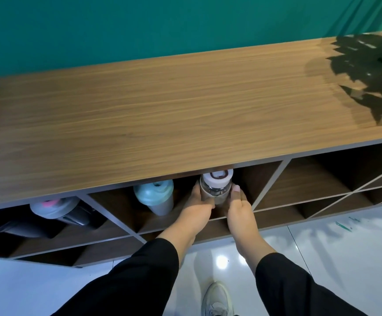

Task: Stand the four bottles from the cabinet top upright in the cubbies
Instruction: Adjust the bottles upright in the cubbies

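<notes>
A clear bottle with a white cap (pixel 215 185) stands upright in the middle cubby of the wooden cabinet (pixel 162 115). My left hand (pixel 199 205) and my right hand (pixel 240 207) grip its body from both sides. In the same cubby, to the left, a grey bottle with a pale green lid (pixel 157 197) stands upright. A grey bottle with a pink-topped lid (pixel 53 208) and a dark bottle (pixel 25 226) are in the left cubby; whether they are upright is unclear. No bottles are on the cabinet top.
Slanted dividers split the cabinet front into cubbies; the ones to the right (pixel 317 179) hold nothing visible. A plant's shadow (pixel 368 71) falls on the top's right end. A teal wall is behind. My shoe (pixel 217 299) is on the glossy white floor.
</notes>
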Motion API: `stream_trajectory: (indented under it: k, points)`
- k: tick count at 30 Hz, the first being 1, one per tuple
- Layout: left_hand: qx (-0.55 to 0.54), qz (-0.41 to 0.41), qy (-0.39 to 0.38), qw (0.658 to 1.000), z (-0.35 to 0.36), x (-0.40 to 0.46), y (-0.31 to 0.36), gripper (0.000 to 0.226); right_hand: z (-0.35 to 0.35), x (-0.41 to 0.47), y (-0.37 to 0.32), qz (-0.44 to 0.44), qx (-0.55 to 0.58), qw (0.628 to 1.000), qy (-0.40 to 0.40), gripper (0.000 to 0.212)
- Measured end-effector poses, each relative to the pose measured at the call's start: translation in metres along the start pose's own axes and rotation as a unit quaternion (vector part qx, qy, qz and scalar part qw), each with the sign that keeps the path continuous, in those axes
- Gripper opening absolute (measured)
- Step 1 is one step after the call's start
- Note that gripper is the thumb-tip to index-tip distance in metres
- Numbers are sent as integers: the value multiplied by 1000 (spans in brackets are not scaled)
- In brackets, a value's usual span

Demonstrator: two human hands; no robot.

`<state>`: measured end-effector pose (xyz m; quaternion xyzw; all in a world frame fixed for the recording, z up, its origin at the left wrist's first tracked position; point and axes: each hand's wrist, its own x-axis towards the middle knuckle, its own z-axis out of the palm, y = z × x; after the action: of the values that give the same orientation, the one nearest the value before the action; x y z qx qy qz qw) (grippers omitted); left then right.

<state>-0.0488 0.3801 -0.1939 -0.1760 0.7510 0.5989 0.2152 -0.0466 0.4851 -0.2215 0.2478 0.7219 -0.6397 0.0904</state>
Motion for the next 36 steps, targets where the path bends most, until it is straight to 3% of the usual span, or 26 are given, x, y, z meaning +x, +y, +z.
stream_trajectory:
  k: [5, 8, 11, 14, 16, 19, 23, 28, 32, 36]
  points:
    - [-49, -28, 22, 998, -2, -3, -4, 76, -3, -8, 0, 32, -73, 997, -11, 60]
    - [-95, -98, 80, 987, -6, -22, -28, 58, -4, -10, 8, 72, -157, 985, -18, 45]
    - [-127, -123, 138, 974, -19, -41, -65, 41, 1, -15, 12, 101, -231, 963, -99, 31]
    - [-161, -106, 204, 960, -40, -50, -77, 49, 15, -20, 7, 23, -260, 952, -162, 21]
    - [-167, -80, 224, 957, -52, -51, -72, 62, 35, -21, 0, -50, -211, 962, -167, 28]
    - [-156, -41, 219, 962, -65, -46, -60, 75, 68, -14, -8, -93, -158, 967, -176, 46]
    - [-139, -28, 195, 970, -74, -34, -59, 79, 94, -1, 0, -112, -192, 947, -233, 66]
    - [-133, -22, 182, 974, -86, -23, -58, 68, 94, -15, -4, -89, -135, 957, -242, 62]
    - [-109, -33, 174, 978, -97, -14, -51, 48, 84, -30, -8, -74, -165, 956, -231, 60]
    - [-70, -61, 170, 981, -100, -7, -46, 44, 79, -37, -14, -76, -186, 953, -228, 59]
